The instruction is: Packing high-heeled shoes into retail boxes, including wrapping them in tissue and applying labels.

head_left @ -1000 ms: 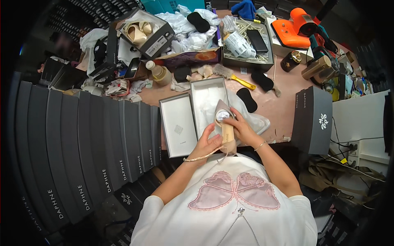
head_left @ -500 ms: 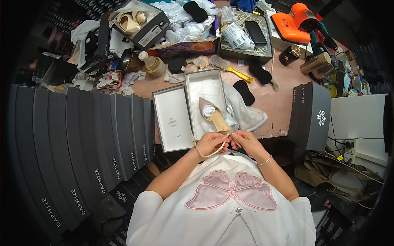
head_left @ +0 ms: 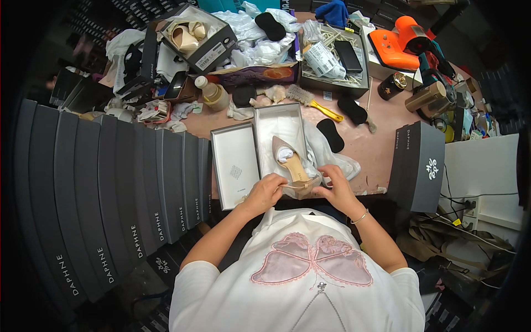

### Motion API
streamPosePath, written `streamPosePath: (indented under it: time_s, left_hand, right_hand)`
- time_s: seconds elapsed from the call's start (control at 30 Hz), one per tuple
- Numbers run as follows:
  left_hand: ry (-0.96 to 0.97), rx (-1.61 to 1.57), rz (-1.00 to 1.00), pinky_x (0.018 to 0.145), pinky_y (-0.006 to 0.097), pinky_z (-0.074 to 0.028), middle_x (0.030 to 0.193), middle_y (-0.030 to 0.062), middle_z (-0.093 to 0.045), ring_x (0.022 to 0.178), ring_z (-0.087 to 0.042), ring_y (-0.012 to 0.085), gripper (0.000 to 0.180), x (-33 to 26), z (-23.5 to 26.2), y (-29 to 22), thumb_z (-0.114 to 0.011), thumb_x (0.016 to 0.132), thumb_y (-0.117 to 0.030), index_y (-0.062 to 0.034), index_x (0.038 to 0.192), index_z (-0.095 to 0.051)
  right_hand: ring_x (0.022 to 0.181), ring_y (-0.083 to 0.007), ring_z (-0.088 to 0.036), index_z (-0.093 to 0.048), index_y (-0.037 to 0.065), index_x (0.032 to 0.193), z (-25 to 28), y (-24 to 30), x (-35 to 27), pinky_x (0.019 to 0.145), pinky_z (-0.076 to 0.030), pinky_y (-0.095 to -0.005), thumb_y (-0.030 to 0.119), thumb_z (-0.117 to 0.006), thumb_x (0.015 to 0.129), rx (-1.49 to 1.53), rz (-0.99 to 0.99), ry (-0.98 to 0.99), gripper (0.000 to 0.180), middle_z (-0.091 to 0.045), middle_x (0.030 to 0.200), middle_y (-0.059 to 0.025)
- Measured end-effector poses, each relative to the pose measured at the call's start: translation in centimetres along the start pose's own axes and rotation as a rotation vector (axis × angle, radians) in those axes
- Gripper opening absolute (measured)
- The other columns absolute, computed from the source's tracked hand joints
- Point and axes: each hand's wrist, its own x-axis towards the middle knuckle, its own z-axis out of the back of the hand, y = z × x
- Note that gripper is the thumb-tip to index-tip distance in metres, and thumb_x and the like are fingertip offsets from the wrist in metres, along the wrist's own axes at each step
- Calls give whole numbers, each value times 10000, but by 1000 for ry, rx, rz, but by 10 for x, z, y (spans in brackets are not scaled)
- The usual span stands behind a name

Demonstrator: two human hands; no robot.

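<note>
A pointed slingback shoe (head_left: 280, 148) with a glittery pinkish upper and tan insole lies in an open shoe box (head_left: 264, 119) lined with white paper. White stuffing fills its toe. My left hand (head_left: 264, 195) is closed at the box's near left corner, pinching the shoe's thin ankle strap (head_left: 289, 186). At the near right, my right hand (head_left: 338, 192) has its thumb and fingers apart beside the heel end. Whether its thumb touches the shoe or the clear wrapping there, I cannot tell. The box lid (head_left: 235, 157) lies left of the box, its pale inside up.
Tall stacks of dark shoe boxes (head_left: 119, 182) line the left, and another dark box (head_left: 417, 166) stands right. Beyond lie a yellow-handled brush (head_left: 326, 110), black pads (head_left: 330, 136), a bottle (head_left: 213, 95), a tray of white sticks (head_left: 362, 77) and an orange device (head_left: 390, 52).
My hands have moved apart. The right has let go of the strap and opened toward the right; the left has moved left, still on the strap. The whole view has shifted slightly.
</note>
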Motion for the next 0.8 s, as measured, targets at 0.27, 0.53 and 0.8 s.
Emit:
streamPosePath:
  time_s: [0.27, 0.53, 0.8]
  left_hand:
    - [-86, 249, -81, 727, 360, -475, 881, 84, -558, 868, -556, 268, 167, 22, 15, -12, -665, 746, -33, -63, 910, -675]
    - [-55, 359, -103, 694, 373, -494, 783, 87, -552, 765, -581, 262, 196, 23, 8, -9, -644, 771, -54, -57, 965, -671]
    - [-65, -40, 124, 753, 403, -494, 877, 190, -613, 826, -608, 348, 244, 26, -7, -1, -577, 850, -75, -16, 1082, -623]
  right_hand:
    - [1184, -380, -481, -431, 3, 1329, -39, 8, 1, 974, -421, -394, 282, -802, 737, -54, 108, -51, 753, -452, 1313, -209]
    - [788, -215, -631, -628, -27, 999, -28, -9, -13, 712, -512, -291, 130, -714, 824, 100, -150, -86, 251, -616, 913, -150]
    - [841, -167, -647, -560, 9, 843, -25, -45, -13, 787, -554, -282, 92, -580, 920, 971, -479, -173, 115, -628, 1017, -88]
